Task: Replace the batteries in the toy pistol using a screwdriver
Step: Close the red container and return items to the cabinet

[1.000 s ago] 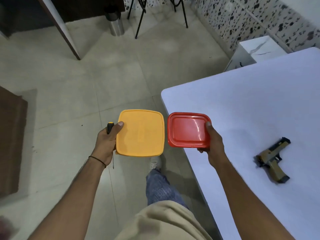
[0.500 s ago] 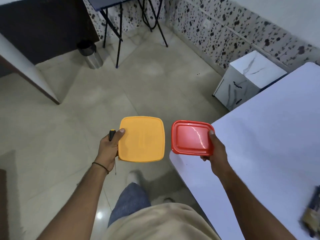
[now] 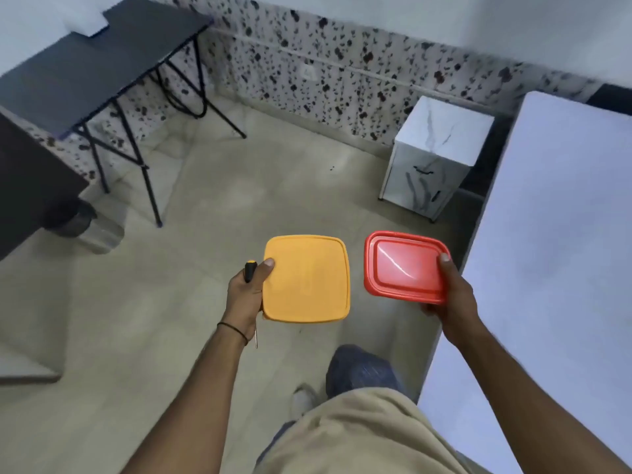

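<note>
Hands grip one box each, held out over the tiled floor. The left hand is closed round the left edge of a yellow box, its thumb pressed flat on the lid and the other fingers hidden underneath. The same hand also holds the screwdriver against the side of the box: the black handle with its yellow cap sticks up beside the thumb, and the thin metal shaft pokes out below the wrist, pointing down. A thin black band circles that wrist. The right hand clasps the right edge of a red box, thumb on the lid rim and fingers curled beneath. The two boxes sit side by side, near each other but not touching, both with lids on.

Neither grip has changed over the last second. The view has swung up and to the left: the toy pistol, which lay on the white table a second ago and sat at the frame's right edge half a second ago, is now out of sight. The red box, which earlier overlapped the table corner, now hangs just left of the table edge. A black folding table and a small marbled cabinet have come into fuller view against the speckled wall
</note>
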